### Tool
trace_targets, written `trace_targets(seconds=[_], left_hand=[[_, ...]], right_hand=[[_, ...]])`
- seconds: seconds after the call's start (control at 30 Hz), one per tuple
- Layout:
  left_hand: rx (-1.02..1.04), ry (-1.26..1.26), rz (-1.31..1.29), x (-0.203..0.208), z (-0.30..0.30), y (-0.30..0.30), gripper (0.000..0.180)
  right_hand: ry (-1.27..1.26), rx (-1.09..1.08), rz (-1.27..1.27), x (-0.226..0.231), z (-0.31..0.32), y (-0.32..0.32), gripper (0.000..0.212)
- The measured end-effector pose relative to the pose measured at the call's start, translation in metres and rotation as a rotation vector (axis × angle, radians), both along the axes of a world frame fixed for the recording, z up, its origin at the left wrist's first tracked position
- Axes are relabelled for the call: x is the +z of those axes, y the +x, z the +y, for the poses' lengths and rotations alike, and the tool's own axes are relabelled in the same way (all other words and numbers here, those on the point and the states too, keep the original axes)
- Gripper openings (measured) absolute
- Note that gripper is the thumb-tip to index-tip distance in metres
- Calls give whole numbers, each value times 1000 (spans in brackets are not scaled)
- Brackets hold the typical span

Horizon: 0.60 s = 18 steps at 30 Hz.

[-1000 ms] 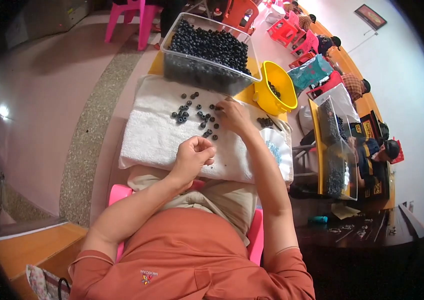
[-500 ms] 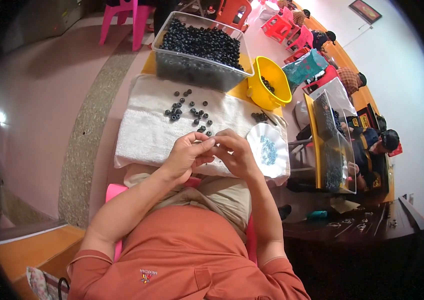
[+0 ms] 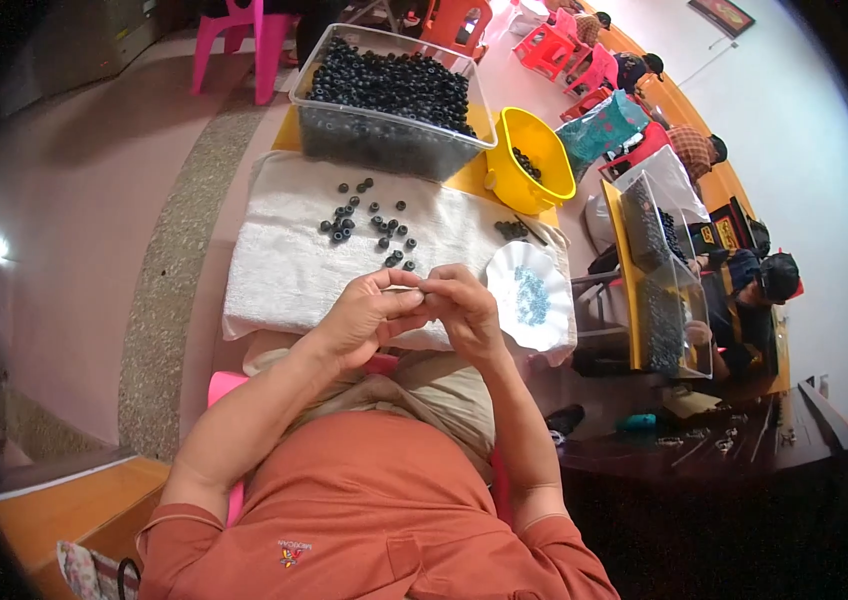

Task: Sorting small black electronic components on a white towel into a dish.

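Both my hands meet over the near part of a white cloth. My left hand is closed, its thumb and fingers pinched together. Fingertip to fingertip with it, my right hand is pinched closed as well. Whatever sits between the fingertips is too small and covered to make out. Just beyond the hands, several small round black pieces with holes lie loose on the cloth. Beside my right hand is a white wavy-rimmed dish holding tiny light-blue bits.
A clear plastic bin heaped with black pieces stands at the table's far side. Right of it is a yellow tub with a few inside. A dark cluster lies near the dish. Other people work along the right, near more clear bins.
My hands stay pinched together at nearly the same spot, with the right fingers slightly shifted. The whole view has slid a little, so the table things appear somewhat further left.
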State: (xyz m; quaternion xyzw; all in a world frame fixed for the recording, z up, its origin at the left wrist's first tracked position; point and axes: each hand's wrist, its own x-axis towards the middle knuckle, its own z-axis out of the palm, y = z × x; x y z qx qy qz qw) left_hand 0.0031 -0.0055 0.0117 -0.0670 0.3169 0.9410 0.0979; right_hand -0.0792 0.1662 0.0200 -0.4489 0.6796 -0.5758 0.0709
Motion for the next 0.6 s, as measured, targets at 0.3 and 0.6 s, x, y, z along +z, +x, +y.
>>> trace_targets(seconds=[0.3, 0.6], left_hand=[[6, -69, -20, -3, 3, -1, 21], [33, -82, -34, -2, 5, 1, 22]], right_hand=[[24, -31, 19, 2, 3, -1, 24], [106, 60, -1, 15, 5, 4, 36]])
